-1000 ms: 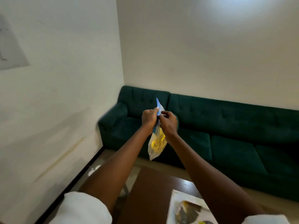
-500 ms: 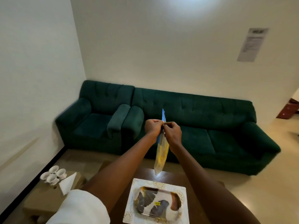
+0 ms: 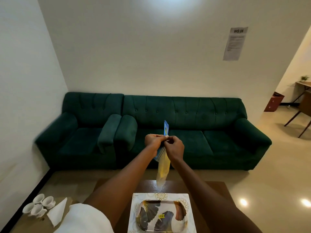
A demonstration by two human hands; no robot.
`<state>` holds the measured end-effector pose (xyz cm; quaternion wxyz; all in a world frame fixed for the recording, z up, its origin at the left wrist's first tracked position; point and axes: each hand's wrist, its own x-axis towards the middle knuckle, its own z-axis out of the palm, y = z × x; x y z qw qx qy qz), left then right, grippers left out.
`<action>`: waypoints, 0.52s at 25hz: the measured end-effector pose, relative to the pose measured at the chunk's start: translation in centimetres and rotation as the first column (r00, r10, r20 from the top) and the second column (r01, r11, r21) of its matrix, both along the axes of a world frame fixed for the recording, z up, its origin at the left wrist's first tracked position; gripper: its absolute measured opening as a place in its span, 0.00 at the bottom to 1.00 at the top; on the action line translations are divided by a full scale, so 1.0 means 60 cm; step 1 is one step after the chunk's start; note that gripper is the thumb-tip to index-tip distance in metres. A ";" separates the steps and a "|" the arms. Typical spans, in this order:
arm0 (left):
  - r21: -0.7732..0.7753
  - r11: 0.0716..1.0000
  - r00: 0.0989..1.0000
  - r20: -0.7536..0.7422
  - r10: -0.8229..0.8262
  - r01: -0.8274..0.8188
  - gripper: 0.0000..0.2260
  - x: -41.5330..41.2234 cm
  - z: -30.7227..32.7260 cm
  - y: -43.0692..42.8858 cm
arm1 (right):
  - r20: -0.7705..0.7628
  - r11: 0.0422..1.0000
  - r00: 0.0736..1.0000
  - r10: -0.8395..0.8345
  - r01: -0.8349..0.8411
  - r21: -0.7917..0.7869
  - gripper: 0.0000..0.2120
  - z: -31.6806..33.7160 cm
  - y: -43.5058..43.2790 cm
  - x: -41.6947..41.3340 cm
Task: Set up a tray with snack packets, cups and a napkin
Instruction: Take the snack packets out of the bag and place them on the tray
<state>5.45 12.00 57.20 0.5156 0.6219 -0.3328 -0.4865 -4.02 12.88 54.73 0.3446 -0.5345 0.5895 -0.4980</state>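
A yellow and blue snack packet (image 3: 162, 167) hangs upright in the air above the far edge of the brown table (image 3: 217, 190). My left hand (image 3: 153, 142) and my right hand (image 3: 174, 147) both pinch its upper part, close together. Below them a patterned tray (image 3: 161, 216) lies on a white mat on the table. Several white cups (image 3: 39, 205) and a folded white napkin (image 3: 56, 211) sit on a low surface at the lower left.
A dark green sofa (image 3: 185, 132) and matching armchair (image 3: 80, 132) stand against the far wall. A wooden chair and desk (image 3: 303, 105) are at the far right. Shiny floor lies to the right of the table.
The view has swung right and down, bringing the tray, the cups and the napkin fully into view. Both hands keep holding the packet, now over the table's far edge.
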 end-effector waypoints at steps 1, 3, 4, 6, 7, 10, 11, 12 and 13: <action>0.010 1.000 0.999 -0.033 -0.017 0.018 0.11 0.006 -0.003 -0.001 | 0.011 1.000 1.000 -0.007 0.007 0.016 0.08 -0.003 -0.002 0.003; 0.027 0.999 0.995 -0.096 -0.039 0.042 0.12 0.020 -0.012 0.000 | 0.031 0.999 1.000 -0.001 -0.001 0.046 0.09 -0.010 -0.005 0.010; 0.034 0.998 0.992 -0.116 -0.040 0.045 0.13 0.028 -0.015 0.001 | 0.060 0.998 0.998 0.007 -0.011 0.069 0.09 -0.014 -0.009 0.012; 0.045 0.998 0.988 -0.151 -0.030 0.038 0.14 0.045 -0.020 -0.001 | 0.138 0.989 0.990 0.002 -0.022 0.143 0.07 -0.022 -0.015 0.014; 0.045 0.999 0.987 -0.158 -0.023 0.030 0.14 0.054 -0.022 -0.003 | 0.162 0.984 0.987 -0.010 -0.020 0.178 0.06 -0.025 -0.017 0.015; 0.037 0.999 0.999 -0.049 0.010 -0.008 0.13 0.087 -0.022 -0.010 | 0.168 0.975 0.984 -0.054 0.016 0.222 0.05 -0.036 -0.020 0.014; 0.036 0.999 1.000 0.002 0.021 -0.021 0.12 0.100 -0.022 -0.013 | 0.167 0.974 0.983 -0.071 0.032 0.222 0.04 -0.040 -0.021 0.010; 0.036 0.999 0.998 0.050 0.031 -0.033 0.11 0.113 -0.024 -0.016 | 0.161 0.973 0.983 -0.089 0.052 0.224 0.04 -0.043 -0.022 0.005; 0.038 0.998 0.995 0.090 0.044 -0.048 0.10 0.125 -0.026 -0.018 | 0.149 0.971 0.983 -0.110 0.074 0.227 0.03 -0.048 -0.025 -0.003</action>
